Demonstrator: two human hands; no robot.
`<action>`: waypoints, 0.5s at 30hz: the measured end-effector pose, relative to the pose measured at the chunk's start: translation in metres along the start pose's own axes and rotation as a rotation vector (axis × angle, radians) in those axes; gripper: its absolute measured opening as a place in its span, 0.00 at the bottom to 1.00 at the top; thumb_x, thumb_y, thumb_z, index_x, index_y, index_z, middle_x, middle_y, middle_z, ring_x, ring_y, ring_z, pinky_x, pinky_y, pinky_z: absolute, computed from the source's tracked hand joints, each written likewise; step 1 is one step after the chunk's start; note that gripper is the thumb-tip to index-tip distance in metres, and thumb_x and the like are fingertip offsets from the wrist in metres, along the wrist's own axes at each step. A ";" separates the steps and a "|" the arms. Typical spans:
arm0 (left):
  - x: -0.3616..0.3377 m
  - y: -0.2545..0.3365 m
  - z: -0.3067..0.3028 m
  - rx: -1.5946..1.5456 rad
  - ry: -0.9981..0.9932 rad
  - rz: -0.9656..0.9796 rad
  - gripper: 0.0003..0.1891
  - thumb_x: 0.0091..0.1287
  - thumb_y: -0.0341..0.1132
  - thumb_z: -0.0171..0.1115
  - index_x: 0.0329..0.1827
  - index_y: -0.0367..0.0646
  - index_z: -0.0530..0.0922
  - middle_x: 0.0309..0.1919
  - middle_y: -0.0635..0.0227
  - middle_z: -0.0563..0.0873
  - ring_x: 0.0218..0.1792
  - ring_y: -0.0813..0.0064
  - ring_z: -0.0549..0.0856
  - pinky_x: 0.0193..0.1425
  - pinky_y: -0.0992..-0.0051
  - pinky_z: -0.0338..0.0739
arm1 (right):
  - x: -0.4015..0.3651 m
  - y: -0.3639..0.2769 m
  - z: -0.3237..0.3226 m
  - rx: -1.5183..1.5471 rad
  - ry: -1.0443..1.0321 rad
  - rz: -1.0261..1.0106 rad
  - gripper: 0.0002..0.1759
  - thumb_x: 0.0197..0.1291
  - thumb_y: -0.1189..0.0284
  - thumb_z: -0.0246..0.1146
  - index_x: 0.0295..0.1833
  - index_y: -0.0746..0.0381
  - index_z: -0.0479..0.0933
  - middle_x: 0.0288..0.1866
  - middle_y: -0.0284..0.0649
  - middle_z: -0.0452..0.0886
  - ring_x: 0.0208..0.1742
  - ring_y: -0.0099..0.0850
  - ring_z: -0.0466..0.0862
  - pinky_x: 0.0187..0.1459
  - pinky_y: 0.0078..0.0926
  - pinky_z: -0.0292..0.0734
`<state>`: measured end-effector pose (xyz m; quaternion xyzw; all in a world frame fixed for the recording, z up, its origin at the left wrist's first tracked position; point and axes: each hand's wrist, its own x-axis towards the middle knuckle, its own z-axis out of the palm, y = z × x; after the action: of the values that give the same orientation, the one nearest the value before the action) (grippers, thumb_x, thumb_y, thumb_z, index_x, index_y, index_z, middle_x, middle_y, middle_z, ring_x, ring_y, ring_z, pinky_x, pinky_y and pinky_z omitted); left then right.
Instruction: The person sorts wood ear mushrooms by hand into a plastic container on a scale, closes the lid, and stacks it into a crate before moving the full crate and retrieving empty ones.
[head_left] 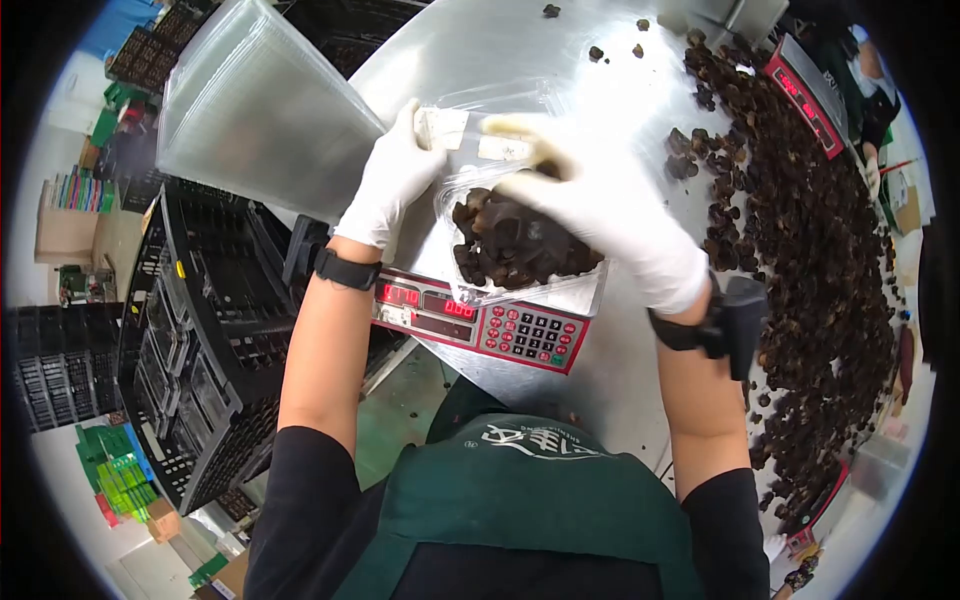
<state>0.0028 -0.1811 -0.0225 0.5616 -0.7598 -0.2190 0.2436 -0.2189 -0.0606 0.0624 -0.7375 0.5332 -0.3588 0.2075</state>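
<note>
The white-gloved left hand (395,180) is pinching the lid of a clear plastic clamshell (560,292), its grip clamped on the lid's edge. The right hand (600,205) is lying over the dark dried fungus (510,250) inside; its grip cannot be told. The clamshell is sitting on a scale (520,330) on the steel tabletop (480,50). The scale's red digits and the apron (530,500) lettering are showing too blurred to read.

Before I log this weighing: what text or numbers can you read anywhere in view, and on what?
Nothing can be quoted with certainty.
Scale: two red digit displays, too blurred to read; keypad marks too small.
Green apron: white printed characters, seen upside down, not legible.
White slips on the clear plastic container gripped by the left hand: no readable print.
Second scale at the far edge: unreadable.
</note>
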 end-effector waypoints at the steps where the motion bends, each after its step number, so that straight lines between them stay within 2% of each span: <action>1: -0.005 0.011 -0.003 -0.117 0.018 -0.061 0.35 0.64 0.31 0.64 0.76 0.40 0.64 0.33 0.63 0.86 0.30 0.76 0.85 0.39 0.74 0.80 | -0.009 -0.011 -0.021 0.137 0.037 0.143 0.24 0.62 0.67 0.70 0.63 0.57 0.80 0.38 0.35 0.87 0.38 0.17 0.82 0.43 0.17 0.77; 2: -0.009 0.015 -0.007 -0.243 0.056 -0.025 0.35 0.64 0.30 0.63 0.77 0.40 0.64 0.36 0.63 0.86 0.33 0.77 0.85 0.41 0.75 0.80 | -0.019 -0.008 -0.035 0.290 0.074 0.283 0.19 0.65 0.70 0.67 0.61 0.59 0.82 0.33 0.28 0.83 0.33 0.13 0.76 0.38 0.13 0.72; 3: -0.015 0.018 -0.010 -0.367 0.092 0.013 0.35 0.64 0.28 0.62 0.77 0.40 0.64 0.39 0.64 0.86 0.36 0.77 0.85 0.44 0.75 0.80 | -0.032 0.010 -0.039 0.336 0.198 0.362 0.16 0.67 0.72 0.65 0.59 0.62 0.83 0.33 0.27 0.83 0.32 0.14 0.73 0.36 0.13 0.69; 4: -0.021 0.025 -0.015 -0.491 0.122 0.057 0.35 0.65 0.26 0.61 0.77 0.41 0.63 0.42 0.64 0.86 0.40 0.78 0.85 0.47 0.76 0.80 | -0.047 0.011 -0.053 0.243 0.234 0.483 0.15 0.68 0.73 0.63 0.58 0.65 0.83 0.36 0.25 0.83 0.33 0.13 0.73 0.37 0.12 0.70; 5: -0.036 0.048 -0.034 -0.540 0.038 0.001 0.32 0.65 0.21 0.54 0.75 0.41 0.67 0.49 0.65 0.85 0.51 0.76 0.84 0.58 0.75 0.77 | -0.066 0.036 -0.052 0.241 0.334 0.485 0.14 0.68 0.71 0.66 0.55 0.65 0.83 0.30 0.26 0.80 0.31 0.12 0.75 0.34 0.11 0.71; 6: -0.049 0.057 -0.041 -0.511 0.056 0.081 0.31 0.64 0.20 0.54 0.73 0.43 0.70 0.50 0.64 0.85 0.52 0.74 0.84 0.60 0.73 0.76 | -0.091 0.063 -0.054 0.114 0.339 0.529 0.13 0.68 0.71 0.66 0.52 0.66 0.84 0.32 0.27 0.81 0.31 0.13 0.75 0.36 0.13 0.72; 7: -0.061 0.061 -0.048 -0.479 0.073 0.162 0.30 0.63 0.20 0.53 0.71 0.44 0.73 0.50 0.62 0.86 0.53 0.71 0.84 0.62 0.72 0.76 | -0.111 0.070 -0.052 0.141 0.351 0.628 0.12 0.67 0.70 0.66 0.51 0.65 0.84 0.31 0.29 0.81 0.32 0.14 0.76 0.37 0.15 0.72; 8: -0.072 0.063 -0.053 -0.445 0.089 0.245 0.29 0.62 0.19 0.52 0.69 0.46 0.76 0.50 0.60 0.86 0.54 0.68 0.84 0.64 0.70 0.75 | -0.133 0.080 -0.050 0.001 0.285 0.658 0.11 0.67 0.69 0.67 0.50 0.63 0.85 0.33 0.31 0.82 0.34 0.18 0.77 0.40 0.18 0.74; 10: -0.099 0.062 -0.063 -0.314 0.050 0.342 0.30 0.59 0.17 0.51 0.66 0.45 0.78 0.54 0.58 0.84 0.60 0.65 0.81 0.68 0.69 0.72 | -0.170 0.100 -0.038 -0.122 0.266 0.534 0.14 0.66 0.68 0.67 0.54 0.61 0.84 0.37 0.33 0.83 0.38 0.20 0.78 0.43 0.19 0.76; 11: -0.112 0.065 -0.067 -0.243 0.031 0.394 0.30 0.58 0.16 0.50 0.64 0.44 0.80 0.57 0.58 0.83 0.63 0.63 0.80 0.69 0.69 0.71 | -0.173 0.088 -0.036 0.000 0.301 0.593 0.15 0.66 0.68 0.67 0.56 0.61 0.83 0.39 0.33 0.83 0.39 0.21 0.78 0.45 0.20 0.76; 12: -0.128 0.072 -0.068 -0.277 -0.035 0.297 0.31 0.55 0.16 0.50 0.64 0.43 0.79 0.60 0.56 0.79 0.66 0.58 0.77 0.72 0.67 0.68 | -0.170 0.072 -0.030 0.126 0.335 0.650 0.17 0.66 0.68 0.67 0.58 0.61 0.82 0.41 0.33 0.83 0.40 0.21 0.79 0.46 0.20 0.77; 13: -0.137 0.076 -0.065 -0.260 -0.029 0.273 0.31 0.56 0.17 0.50 0.65 0.42 0.78 0.61 0.56 0.79 0.66 0.58 0.76 0.73 0.66 0.67 | -0.167 0.064 -0.026 0.185 0.338 0.616 0.19 0.66 0.69 0.67 0.61 0.60 0.80 0.40 0.32 0.83 0.41 0.20 0.79 0.45 0.20 0.77; 15: -0.142 0.080 -0.063 -0.251 -0.017 0.251 0.31 0.58 0.18 0.50 0.68 0.42 0.75 0.62 0.56 0.77 0.66 0.58 0.76 0.75 0.65 0.65 | -0.151 0.035 -0.021 0.186 0.303 0.545 0.15 0.66 0.72 0.66 0.57 0.61 0.82 0.42 0.33 0.84 0.41 0.18 0.79 0.45 0.19 0.76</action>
<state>0.0174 -0.0271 0.0580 0.4256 -0.7926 -0.2850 0.3308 -0.2834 0.0698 0.0053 -0.4838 0.7008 -0.4429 0.2805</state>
